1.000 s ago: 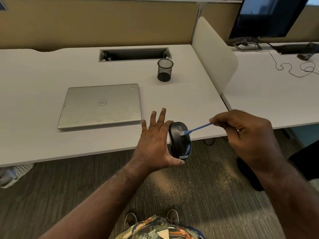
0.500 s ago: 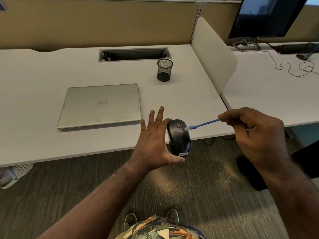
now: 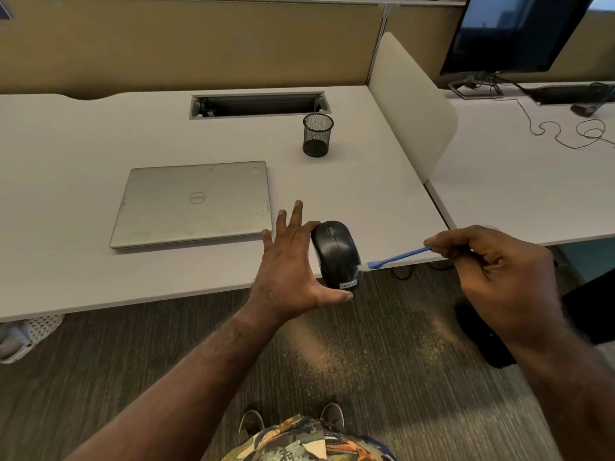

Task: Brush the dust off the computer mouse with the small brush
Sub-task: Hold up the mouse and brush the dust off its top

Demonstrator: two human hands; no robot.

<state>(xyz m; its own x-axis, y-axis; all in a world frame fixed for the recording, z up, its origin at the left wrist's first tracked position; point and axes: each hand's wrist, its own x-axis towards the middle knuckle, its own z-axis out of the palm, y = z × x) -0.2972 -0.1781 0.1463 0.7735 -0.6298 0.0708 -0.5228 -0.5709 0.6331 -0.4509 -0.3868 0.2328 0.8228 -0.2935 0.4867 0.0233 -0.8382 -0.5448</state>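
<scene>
A black computer mouse (image 3: 336,252) is held up over the front edge of the white desk (image 3: 100,261). My left hand (image 3: 293,264) grips it between thumb at its rear end and a fingertip at its front, the other fingers spread straight. My right hand (image 3: 492,271) is closed on the blue handle of a small brush (image 3: 396,258). The brush's pale bristles touch the mouse's right side near the rear.
A shut silver laptop (image 3: 193,202) lies left of the mouse. A black mesh pen cup (image 3: 317,134) stands behind it. A white divider panel (image 3: 412,104) separates a neighbouring desk with a monitor (image 3: 519,31) and cables. Carpet floor lies below.
The brush tip has swept from the mouse's front near the wheel back along its right side toward the rear. My right hand dropped slightly. The left hand kept the mouse nearly still.
</scene>
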